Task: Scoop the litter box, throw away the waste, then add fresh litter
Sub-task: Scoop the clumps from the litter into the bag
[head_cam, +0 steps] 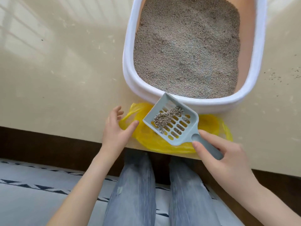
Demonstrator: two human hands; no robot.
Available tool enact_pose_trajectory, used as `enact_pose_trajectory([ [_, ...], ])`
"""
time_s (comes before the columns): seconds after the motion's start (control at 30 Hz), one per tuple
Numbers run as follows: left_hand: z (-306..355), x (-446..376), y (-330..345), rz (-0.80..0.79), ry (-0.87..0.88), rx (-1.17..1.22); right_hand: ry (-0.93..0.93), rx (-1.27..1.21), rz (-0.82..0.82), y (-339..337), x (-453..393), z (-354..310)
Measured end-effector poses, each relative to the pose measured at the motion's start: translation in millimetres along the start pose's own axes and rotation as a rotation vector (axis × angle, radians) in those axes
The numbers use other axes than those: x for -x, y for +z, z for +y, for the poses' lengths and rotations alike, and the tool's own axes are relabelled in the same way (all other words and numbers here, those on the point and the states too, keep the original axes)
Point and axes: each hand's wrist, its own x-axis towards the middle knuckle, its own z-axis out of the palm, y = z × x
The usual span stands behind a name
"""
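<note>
Litter box [130,62], white-rimmed with a peach-coloured inside, sits on a pale beige table [57,70] toward the upper right of the head view, its near end close to the table's front edge. Grey-brown litter [187,46] fills it in an uneven layer.

Just in front of the box, a yellow plastic bag [208,123] lies crumpled on the table, reaching to the edge. Above the bag hangs a pale blue-grey slotted scoop [171,121], its far corner overlapping the near rim of the box. A lumpy clump of litter [166,115] rests on the slots, with a few smaller bits beside it.

The right hand [224,159] grips the scoop's handle [210,147], thumb and fingers closed around it, and holds the scoop roughly level over the bag. The left hand [115,128] is open, with spread fingers curved loosely; it is at the bag's left end, near the plastic, though whether it touches the bag I cannot tell.

A scatter of loose grains [283,75] dots the table to the right of the box. Below the table edge, the person's legs in light blue jeans [135,193] stand on a pale rug [40,193] with dark markings, beside a strip of dark floor [48,141].
</note>
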Motion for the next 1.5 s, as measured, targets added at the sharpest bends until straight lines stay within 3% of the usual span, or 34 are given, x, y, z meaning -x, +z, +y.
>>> enact_pose_trajectory([
  [0.1, -0.9, -4.6, 4.3, -0.068, -0.070, 0.120, 0.025, 0.049, -0.038, 10.4, 11.1, 12.5],
  [0.23, 2.1, -6.4, 10.7, -0.133, -0.050, 0.142, 0.218, 0.038, -0.150, 24.1, 14.2, 22.4],
  [0.57, 6.8, -4.9, 15.3, -0.051, 0.034, 0.171, 0.839, -0.539, -0.272, 32.3, -8.4, 26.7],
  [0.73, 10.0, -1.2, 14.4, -0.044, 0.060, 0.156, 0.916, -0.699, -0.331, 27.6, -11.7, 26.1],
  [1.3, 15.5, -0.8, 14.3, -0.050, 0.035, 0.170, 0.964, -0.806, -0.424, 32.2, -5.8, 36.0],
  [1.5, 16.4, 0.1, 13.5, -0.050, 0.035, 0.153, 1.245, -1.220, -0.422, 35.8, -11.0, 42.5],
])
